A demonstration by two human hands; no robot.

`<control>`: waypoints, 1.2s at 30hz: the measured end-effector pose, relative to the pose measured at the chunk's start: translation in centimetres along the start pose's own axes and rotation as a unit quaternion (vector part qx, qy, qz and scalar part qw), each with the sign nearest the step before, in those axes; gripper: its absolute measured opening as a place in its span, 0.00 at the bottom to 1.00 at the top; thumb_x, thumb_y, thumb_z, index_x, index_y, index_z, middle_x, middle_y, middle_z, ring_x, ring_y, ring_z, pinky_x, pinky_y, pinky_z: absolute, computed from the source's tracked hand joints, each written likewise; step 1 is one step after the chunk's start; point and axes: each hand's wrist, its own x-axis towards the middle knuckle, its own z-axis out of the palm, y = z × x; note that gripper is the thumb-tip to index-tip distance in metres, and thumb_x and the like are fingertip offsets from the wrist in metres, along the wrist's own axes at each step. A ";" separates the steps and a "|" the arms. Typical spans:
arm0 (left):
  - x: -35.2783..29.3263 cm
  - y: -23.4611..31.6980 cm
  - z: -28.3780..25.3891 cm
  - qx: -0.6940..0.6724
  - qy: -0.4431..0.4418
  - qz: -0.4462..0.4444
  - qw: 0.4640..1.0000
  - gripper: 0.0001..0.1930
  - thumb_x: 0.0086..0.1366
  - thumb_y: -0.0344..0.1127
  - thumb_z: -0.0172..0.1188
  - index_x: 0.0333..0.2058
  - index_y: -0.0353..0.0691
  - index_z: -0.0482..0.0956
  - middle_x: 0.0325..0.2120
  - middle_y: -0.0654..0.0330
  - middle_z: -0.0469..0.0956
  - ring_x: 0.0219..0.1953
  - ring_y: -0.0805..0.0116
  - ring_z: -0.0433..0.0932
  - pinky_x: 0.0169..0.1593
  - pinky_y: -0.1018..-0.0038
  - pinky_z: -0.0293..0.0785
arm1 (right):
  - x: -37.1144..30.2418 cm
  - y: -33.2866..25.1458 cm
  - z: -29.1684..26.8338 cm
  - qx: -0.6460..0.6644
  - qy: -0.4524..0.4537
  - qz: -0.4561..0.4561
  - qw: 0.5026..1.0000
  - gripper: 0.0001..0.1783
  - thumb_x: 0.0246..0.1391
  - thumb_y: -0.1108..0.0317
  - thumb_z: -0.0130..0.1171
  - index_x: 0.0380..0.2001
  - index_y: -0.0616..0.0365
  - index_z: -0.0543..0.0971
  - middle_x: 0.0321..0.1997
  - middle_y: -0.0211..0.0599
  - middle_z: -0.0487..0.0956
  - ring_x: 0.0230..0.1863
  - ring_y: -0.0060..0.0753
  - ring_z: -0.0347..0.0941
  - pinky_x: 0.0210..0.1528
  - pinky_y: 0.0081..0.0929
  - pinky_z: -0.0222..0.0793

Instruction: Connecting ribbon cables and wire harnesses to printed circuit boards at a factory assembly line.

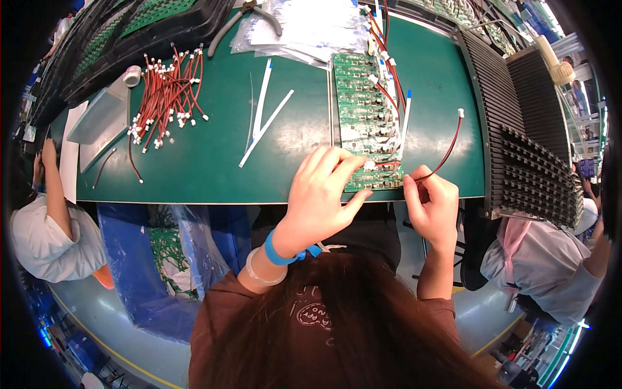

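While the left hand (319,194) presses fingers spread on the board (366,123) at 12 o'clock, the right hand (433,206) pinches a red wire (447,154); tugging risks unseating its connector.

We see the desk (214,162) under bright, even overhead light, its green surface free of glare. Soft, short shadows lie beneath the hands (321,194). Focus is sharp at centre. Fisheye distortion bends the desk edge, and we lose the corners to a black vignette; rim detail is smeared.
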 end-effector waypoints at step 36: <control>-1.7 -3.1 -9.7 0.121 0.195 -0.045 0.972 0.20 0.46 0.29 0.61 0.41 0.36 0.71 0.39 0.53 0.69 0.43 0.55 0.66 0.48 0.66 0.63 | -0.2 2.3 -2.0 0.039 -0.060 0.077 0.995 0.12 0.44 0.70 0.58 0.16 0.62 0.68 0.09 0.33 0.61 0.12 0.22 0.55 0.16 0.20 0.52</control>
